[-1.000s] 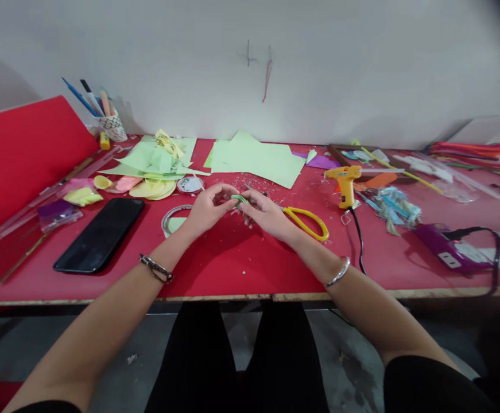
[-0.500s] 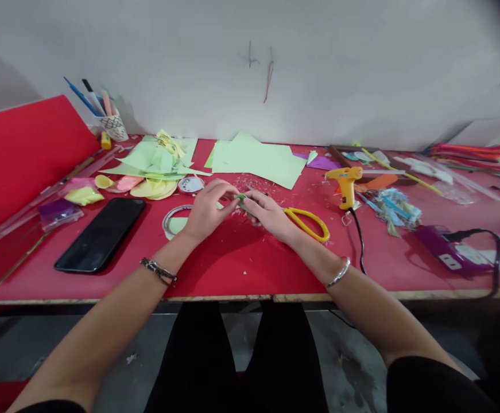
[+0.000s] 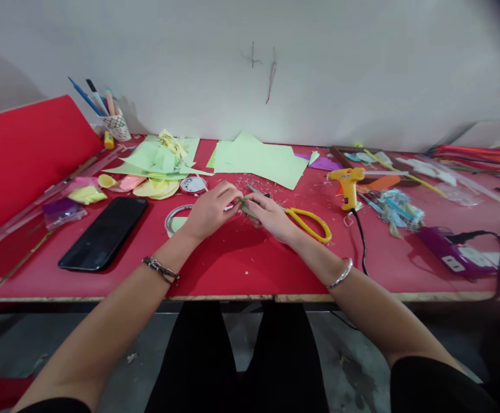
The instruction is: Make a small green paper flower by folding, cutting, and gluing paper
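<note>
We judge the step in hand to be fine fingertip work on the small green piece [image 3: 243, 202], so a light, even pinch should serve us best. It looks like thin material that would crease easily; pressing with the pads rather than the nails ought to keep its edges clean. One hand should act as the anchor while the other makes the small adjustments, since pulling from both sides at once could stretch or tear it. We would also do well to keep the wrists level and the work low over the worktop [image 3: 232, 269], so that a slip means only a short drop.

The piece sits between the two hands, right where their fingertips meet. Our left hand [image 3: 213, 211] has thumb and forefinger brought nearly together on its left side, the other fingers curled above. Our right hand [image 3: 271, 215] pinches it from the right, with thumb and fingers close together. Most of the piece is covered by the fingers, so we cannot tell its full shape or whether it is folded.

The scissors [image 3: 291, 211] lie partly behind the right hand, with a blade tip showing beyond its fingers, so that hand should mind the point. The tape roll [image 3: 167, 222] lies just beside the left hand, and the glue gun [image 3: 348, 182] stands well to the right of both.
</note>
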A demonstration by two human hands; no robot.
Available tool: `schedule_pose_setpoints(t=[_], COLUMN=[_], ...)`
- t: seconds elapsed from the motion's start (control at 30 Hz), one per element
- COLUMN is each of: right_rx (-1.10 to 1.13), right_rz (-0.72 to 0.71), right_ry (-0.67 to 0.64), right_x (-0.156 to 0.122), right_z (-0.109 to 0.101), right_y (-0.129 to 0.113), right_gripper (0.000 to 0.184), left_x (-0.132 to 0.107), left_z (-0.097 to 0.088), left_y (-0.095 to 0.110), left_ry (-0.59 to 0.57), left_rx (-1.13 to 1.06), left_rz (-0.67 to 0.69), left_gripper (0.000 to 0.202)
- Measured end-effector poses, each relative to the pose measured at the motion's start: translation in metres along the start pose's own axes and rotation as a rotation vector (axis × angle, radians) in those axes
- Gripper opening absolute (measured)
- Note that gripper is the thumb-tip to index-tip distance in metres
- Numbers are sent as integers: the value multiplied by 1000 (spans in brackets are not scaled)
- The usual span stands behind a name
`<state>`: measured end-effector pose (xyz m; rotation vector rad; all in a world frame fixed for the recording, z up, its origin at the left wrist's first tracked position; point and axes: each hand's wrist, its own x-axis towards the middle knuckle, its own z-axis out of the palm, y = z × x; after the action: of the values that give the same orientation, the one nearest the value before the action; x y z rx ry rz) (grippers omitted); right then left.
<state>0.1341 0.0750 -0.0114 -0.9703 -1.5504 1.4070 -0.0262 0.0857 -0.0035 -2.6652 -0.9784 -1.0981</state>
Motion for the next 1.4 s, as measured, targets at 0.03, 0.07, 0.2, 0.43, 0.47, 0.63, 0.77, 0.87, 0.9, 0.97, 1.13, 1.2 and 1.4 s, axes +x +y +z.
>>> schedule_pose_setpoints(t=[0.03, 0.07, 0.2, 0.43, 0.47, 0.63, 0.77, 0.87, 0.9, 0.97, 1.13, 1.2, 1.4], right_rx=[-14, -30, -109, -112, -94, 38, 122, 136, 134, 125, 81, 75, 121], right_rz=[1, 0, 8, 3, 1, 37, 90, 119, 128, 143, 136, 132, 146], right_ry=[3, 5, 6, -24, -29, -69, -129, -135, -132, -128, -118, -115, -156], right_x=[0, 0, 0, 0, 0, -1, -2, -3, -3, -3, -3, -3, -4], right_z=[0, 0, 0, -2, -2, -5, -8, -9, -8, -8, -7, -7, -8], right_y=[0, -1, -1, 0, 0, -1, -3, -6, -6, -6, -5, -6, -9], right_gripper=[14, 14, 14, 15, 15, 16, 18, 17, 17, 18, 20, 21, 21], left_x=[0, 0, -2, -2, -2, 0, 0, 0, 0, 0, -2, -2, -2], left_z=[0, 0, 1, 2, 1, -4, -7, -8, -7, -6, -4, -4, -5], left_y=[0, 0, -4, -7, -6, -4, -6, -7, -6, -5, -6, -6, -5], left_ry=[-11, -22, -96, -64, -40, -46, -73, -81, -80, -81, -121, -104, -48], left_rx=[-5, -9, -33, -135, -155, -209, -204, -205, -205, -216, -271, -279, -300], left_rz=[-11, -25, -82, -36, -39, -67, -36, -22, -20, -22, -61, -72, -43], left_gripper=[11, 10, 7, 8, 8, 13, 19, 20, 19, 17, 15, 16, 20])
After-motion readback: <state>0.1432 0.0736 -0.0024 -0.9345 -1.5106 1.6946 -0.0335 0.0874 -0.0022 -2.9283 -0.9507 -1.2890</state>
